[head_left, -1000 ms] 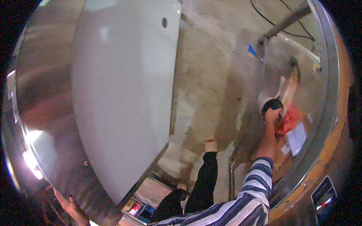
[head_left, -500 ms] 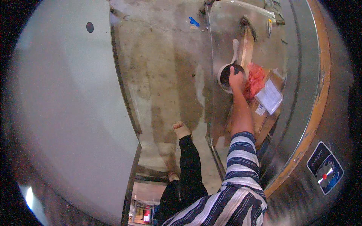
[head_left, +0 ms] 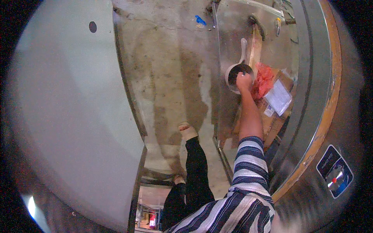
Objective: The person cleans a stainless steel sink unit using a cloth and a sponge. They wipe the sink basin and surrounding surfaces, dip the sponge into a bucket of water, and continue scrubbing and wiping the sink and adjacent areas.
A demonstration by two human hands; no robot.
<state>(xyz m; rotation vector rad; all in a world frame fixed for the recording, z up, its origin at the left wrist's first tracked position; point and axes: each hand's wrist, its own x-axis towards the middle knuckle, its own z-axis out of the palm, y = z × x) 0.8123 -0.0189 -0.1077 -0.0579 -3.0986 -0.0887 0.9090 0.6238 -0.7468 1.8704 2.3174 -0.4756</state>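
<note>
My right hand point(head_left: 244, 81), at the end of a striped sleeve, reaches over the near right side of a pan point(head_left: 234, 74). Its fingers look curled, and a small dark bit shows at the fingertips; whether this belongs to the pan or is a separate piece, I cannot tell. The pan has a dark inside, a pale outer wall and a light long handle pointing away from me. It rests on a low metal shelf point(head_left: 228, 116). My left hand is out of view.
Beside the pan lie a red plastic bag point(head_left: 264, 79), a clear-wrapped white packet point(head_left: 279, 98), a cardboard box point(head_left: 268, 128) and a wooden strip point(head_left: 255, 48). A pale panel point(head_left: 74, 105) fills the left. A blue scrap point(head_left: 200, 20) lies on the floor.
The fingers of my right hand have curled in; the thumb, stretched forward before, is now drawn back. The pan shows only a very slight shift in the view.
</note>
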